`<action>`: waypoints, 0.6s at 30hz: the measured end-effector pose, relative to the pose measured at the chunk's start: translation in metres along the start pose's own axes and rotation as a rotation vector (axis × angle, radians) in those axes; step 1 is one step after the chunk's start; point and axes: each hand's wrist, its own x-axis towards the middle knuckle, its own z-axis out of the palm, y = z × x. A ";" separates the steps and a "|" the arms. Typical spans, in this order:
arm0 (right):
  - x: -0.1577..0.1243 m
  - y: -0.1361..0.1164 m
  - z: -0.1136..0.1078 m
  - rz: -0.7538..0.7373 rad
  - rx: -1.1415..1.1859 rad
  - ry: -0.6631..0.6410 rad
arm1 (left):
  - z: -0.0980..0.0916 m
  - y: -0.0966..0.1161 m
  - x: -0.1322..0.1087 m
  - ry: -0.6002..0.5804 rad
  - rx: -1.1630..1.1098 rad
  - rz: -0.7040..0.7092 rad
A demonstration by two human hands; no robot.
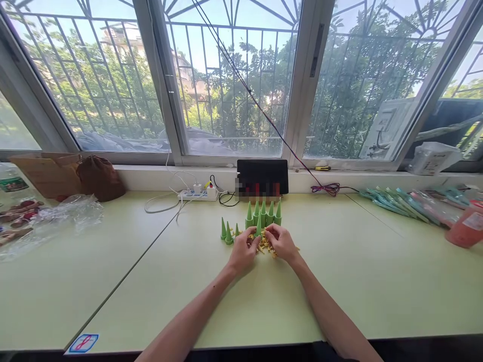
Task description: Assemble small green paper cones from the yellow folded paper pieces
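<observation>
My left hand (243, 250) is closed around the lower part of a green cone (258, 227), which points upward. Close on its right, my right hand (282, 243) has its fingertips pinched together; whatever they hold is too small to make out. Small yellow pieces (268, 246) lie scattered on the table under and between both hands. Behind them stands a group of green cones on cylindrical bases (270, 217), upright and close together. Several smaller green cones (228, 234) stand to the left of my left hand.
A dark tablet screen (263, 176) leans at the back by the window sill. Left of it lies a white power strip (198, 194) with cables. A brown bag (100, 178) and clear plastic wrap (71, 216) are far left. Plastic packets (400, 205) and a red container (466, 224) sit right.
</observation>
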 end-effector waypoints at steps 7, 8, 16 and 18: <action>0.001 0.002 0.000 0.021 0.003 -0.008 | 0.000 -0.005 0.000 -0.016 0.037 0.012; 0.002 0.002 0.000 0.023 0.004 -0.011 | -0.001 -0.006 0.000 -0.014 0.044 0.015; 0.001 0.003 -0.001 0.043 -0.003 -0.025 | -0.001 -0.011 0.001 0.004 0.065 0.061; 0.001 0.003 0.000 0.042 -0.003 -0.027 | -0.001 -0.012 0.002 0.005 0.068 0.070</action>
